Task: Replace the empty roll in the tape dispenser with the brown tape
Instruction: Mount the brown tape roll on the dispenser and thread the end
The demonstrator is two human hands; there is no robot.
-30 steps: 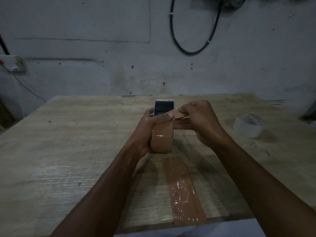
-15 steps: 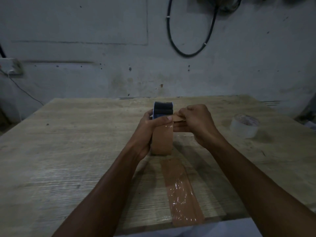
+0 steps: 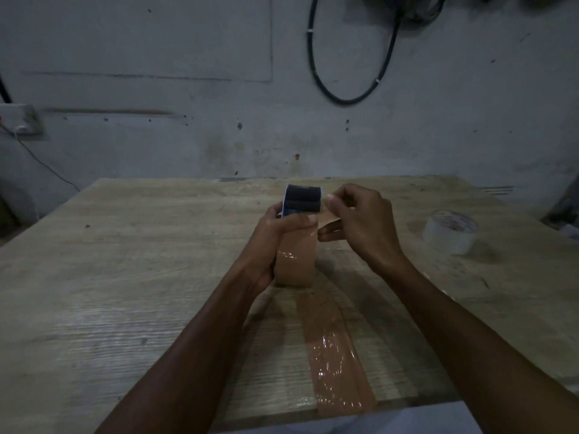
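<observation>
Dim light, wooden bench set against a stained grey wall. The tape dispenser is standing near the middle of the bench, dark blue at its far upper end, with the brown tape seated in it and showing its broad brown face toward the camera. The left hand is wrapping the dispenser from its left side, grip closed on it, thumb lying across the top of the roll just below the dark roller part. The right hand is sitting just right of the dispenser head, thumb and forefinger pinching the loose end of tape, a short brown tab that is running from the roll toward the right; the other fingers are curling beneath. Whether the tab is passing under the roller or only lying beside it cannot be told at this light. A long strip of brown tape is lying flat on the bench between the forearms, glossy and wrinkled, reaching from the base of the dispenser to the near edge. The empty roll, pale and lying flat, is resting well apart on the right side of the bench. A black cable is hanging in a loop on the wall above, and a white socket box is sitting at far left.
</observation>
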